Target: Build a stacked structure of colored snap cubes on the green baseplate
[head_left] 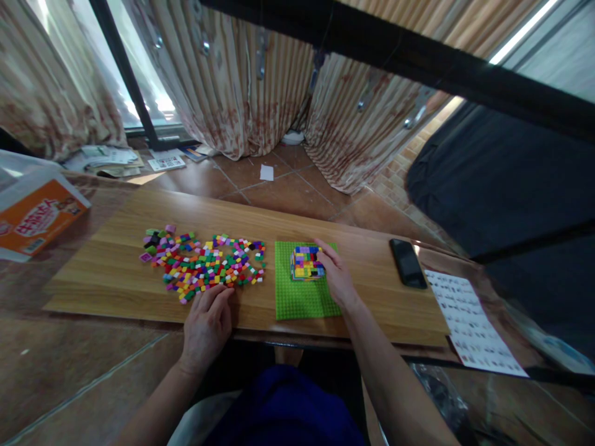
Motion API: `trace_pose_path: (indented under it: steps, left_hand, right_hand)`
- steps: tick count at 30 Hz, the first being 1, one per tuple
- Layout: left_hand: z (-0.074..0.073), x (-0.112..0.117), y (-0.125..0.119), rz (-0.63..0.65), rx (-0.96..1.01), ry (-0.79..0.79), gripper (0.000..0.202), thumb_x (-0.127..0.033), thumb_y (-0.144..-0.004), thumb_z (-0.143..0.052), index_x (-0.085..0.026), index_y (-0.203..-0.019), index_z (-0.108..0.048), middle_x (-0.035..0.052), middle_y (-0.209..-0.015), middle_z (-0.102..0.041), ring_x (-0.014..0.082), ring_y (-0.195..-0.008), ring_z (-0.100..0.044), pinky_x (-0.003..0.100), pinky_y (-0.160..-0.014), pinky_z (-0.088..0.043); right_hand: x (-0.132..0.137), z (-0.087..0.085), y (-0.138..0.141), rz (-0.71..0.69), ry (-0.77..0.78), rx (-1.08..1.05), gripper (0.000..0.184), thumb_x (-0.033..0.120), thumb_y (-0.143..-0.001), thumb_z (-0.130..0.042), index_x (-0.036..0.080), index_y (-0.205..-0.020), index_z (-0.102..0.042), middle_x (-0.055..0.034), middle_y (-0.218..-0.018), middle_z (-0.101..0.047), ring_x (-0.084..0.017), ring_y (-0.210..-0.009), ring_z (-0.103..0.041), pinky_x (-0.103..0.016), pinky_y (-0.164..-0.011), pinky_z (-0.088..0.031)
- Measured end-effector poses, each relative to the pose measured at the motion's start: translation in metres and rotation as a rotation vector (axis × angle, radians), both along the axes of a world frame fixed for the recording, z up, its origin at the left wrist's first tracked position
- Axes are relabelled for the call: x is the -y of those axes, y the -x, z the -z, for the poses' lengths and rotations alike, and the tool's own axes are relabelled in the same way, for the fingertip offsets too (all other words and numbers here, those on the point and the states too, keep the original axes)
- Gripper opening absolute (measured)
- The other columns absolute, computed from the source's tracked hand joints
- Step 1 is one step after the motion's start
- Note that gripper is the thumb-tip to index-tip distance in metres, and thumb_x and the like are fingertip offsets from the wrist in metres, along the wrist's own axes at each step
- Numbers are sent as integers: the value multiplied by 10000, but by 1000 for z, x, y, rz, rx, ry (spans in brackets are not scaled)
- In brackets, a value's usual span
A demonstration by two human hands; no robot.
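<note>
A small block built of multicoloured toy bricks (305, 263) stands on a green studded baseplate (297, 303). My right hand (337, 275) is at the block's right side, its fingers closed against the upper right edge; whether a loose brick is between the fingertips is hidden. To the left lies a wide, loose pile of small coloured toy bricks (204, 263). At the pile's near edge rests my left hand (207, 319), fingers bent and drawn together, with the tips touching or just beside the bricks. What those fingertips hold, if anything, is too small to make out.
Everything lies on a wooden board (372, 310). A black phone (408, 263) and a printed sheet (469, 316) are at the right. An orange and white box (41, 214) stands far left. A dark metal bar (418, 68) crosses above, before curtains (242, 93).
</note>
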State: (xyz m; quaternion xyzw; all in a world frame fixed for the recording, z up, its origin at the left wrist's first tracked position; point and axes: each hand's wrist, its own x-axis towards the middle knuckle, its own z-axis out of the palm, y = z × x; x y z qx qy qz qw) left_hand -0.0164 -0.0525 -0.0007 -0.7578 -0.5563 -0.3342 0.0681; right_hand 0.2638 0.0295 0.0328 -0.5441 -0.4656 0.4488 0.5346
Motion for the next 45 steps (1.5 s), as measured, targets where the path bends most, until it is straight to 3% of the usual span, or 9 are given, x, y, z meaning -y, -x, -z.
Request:
trace_pose_path:
  steps: [5, 12, 20, 32, 38, 45]
  left_hand:
    - [1, 0, 0, -1, 3, 11, 237, -89, -868, -513, -139, -1070, -626, 114, -1060, -655, 236, -982, -615, 378, -886, -491]
    - [0, 1, 0, -10, 12, 51, 260, -101, -866, -494, -163, -1079, -630, 103, -1062, -651, 235, -954, -603, 376, -871, -489]
    - [1, 1, 0, -12, 8, 59, 260, -113, -871, -485, -158, -1080, -633, 108, -1061, -649, 235, -954, -595, 378, -880, -479]
    - [4, -1, 2, 5, 24, 29, 267, -123, -871, -471, -169, -1081, -629, 115, -1067, -645, 245, -992, -598, 392, -896, -477]
    - [5, -2, 3, 14, 41, 20, 267, -149, -875, -448, -173, -1057, -642, 120, -1057, -649, 247, -975, -589, 398, -888, -488]
    - [7, -5, 5, 20, 29, -5, 268, -157, -869, -446, -183, -1050, -642, 112, -1041, -642, 243, -954, -591, 392, -881, -487]
  right_hand:
    - [-2, 2, 2, -31, 2, -118, 342, 453, -759, -668, 262, -1041, -692, 0, -1032, -699, -156, -818, -629, -282, -738, -511]
    - [-4, 3, 5, 25, 41, -106, 318, 483, -732, -671, 260, -958, -687, 10, -900, -683, -147, -696, -596, -283, -665, -495]
    - [0, 4, 3, -39, 1, -113, 315, 461, -749, -677, 258, -990, -690, -6, -999, -685, -156, -792, -606, -288, -740, -498]
    - [0, 1, 6, -53, -50, -14, 342, 506, -759, -640, 242, -975, -675, -8, -960, -679, -167, -831, -605, -284, -766, -497]
    - [12, 4, 4, -17, -6, -132, 417, 568, -721, -661, 240, -976, -690, -8, -944, -699, -162, -796, -616, -285, -746, -502]
    - [31, 0, -10, 52, -1, -239, 434, 599, -740, -628, 229, -947, -721, -50, -1036, -720, -200, -983, -640, -324, -849, -484]
